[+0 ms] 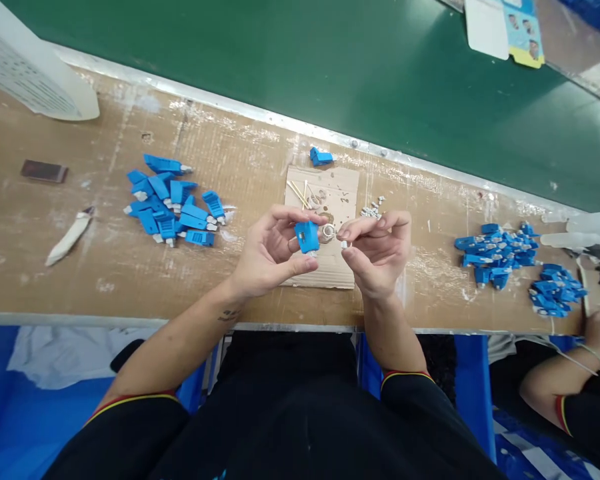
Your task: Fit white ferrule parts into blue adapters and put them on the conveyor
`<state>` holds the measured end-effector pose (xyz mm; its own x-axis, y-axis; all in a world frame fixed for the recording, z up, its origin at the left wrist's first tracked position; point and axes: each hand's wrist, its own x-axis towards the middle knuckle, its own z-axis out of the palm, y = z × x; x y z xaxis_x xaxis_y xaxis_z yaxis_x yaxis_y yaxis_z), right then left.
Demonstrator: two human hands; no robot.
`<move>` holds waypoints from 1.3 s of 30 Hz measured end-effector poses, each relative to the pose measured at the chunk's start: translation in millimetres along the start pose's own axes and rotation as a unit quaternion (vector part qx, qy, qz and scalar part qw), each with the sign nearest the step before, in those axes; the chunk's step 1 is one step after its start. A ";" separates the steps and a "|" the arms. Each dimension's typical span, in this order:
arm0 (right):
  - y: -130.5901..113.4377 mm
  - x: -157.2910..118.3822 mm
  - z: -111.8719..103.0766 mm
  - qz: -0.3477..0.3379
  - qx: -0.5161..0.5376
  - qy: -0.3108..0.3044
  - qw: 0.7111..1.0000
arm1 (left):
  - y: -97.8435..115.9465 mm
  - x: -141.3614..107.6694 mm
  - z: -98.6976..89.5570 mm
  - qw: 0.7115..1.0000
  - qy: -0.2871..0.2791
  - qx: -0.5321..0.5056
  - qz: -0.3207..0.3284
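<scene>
Between the fingers and thumb of my left hand [275, 252] is a blue plastic part [307, 237] with a small pale piece at its lower end. Close by on the right, my right hand [380, 250] pinches a small white piece [344, 245] between thumb and forefinger. Both hands are above a cardboard sheet [330, 273]. Yellow-tipped sticks [298, 193] lie on the sheet near a small round container [329, 231]. Just beyond the sheet is a single blue part [321, 157]. Small whitish pieces [371, 211] are heaped behind my right hand.
Blue parts [167, 207] lie scattered at the left, with two more piles [500, 253] at the right. A wrapped tool [70, 239], a dark block [44, 171] and a white container [40, 73] are farther left. Another person's arm [560, 380] shows at the right edge.
</scene>
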<state>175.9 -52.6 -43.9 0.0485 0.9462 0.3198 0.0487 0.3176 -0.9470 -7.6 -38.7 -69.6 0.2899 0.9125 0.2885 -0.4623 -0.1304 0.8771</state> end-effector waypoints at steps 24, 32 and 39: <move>1.5 -7.5 1.1 -0.079 -0.003 -0.020 0.997 | 3.2 -0.3 0.0 0.995 0.017 -0.038 -0.093; 9.8 2.1 -2.9 -0.202 0.004 -0.017 0.979 | -2.8 0.9 -3.6 0.993 0.079 0.085 -0.022; 8.4 1.4 -0.3 -0.213 0.005 -0.024 0.977 | -3.7 -1.1 -1.1 0.950 0.111 0.265 0.120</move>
<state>176.7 -48.6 -51.4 -0.0202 0.7305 0.6826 0.0439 0.6827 -0.7293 -7.1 -38.9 -73.7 0.0181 0.8838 0.4676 0.0116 -0.4678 0.8837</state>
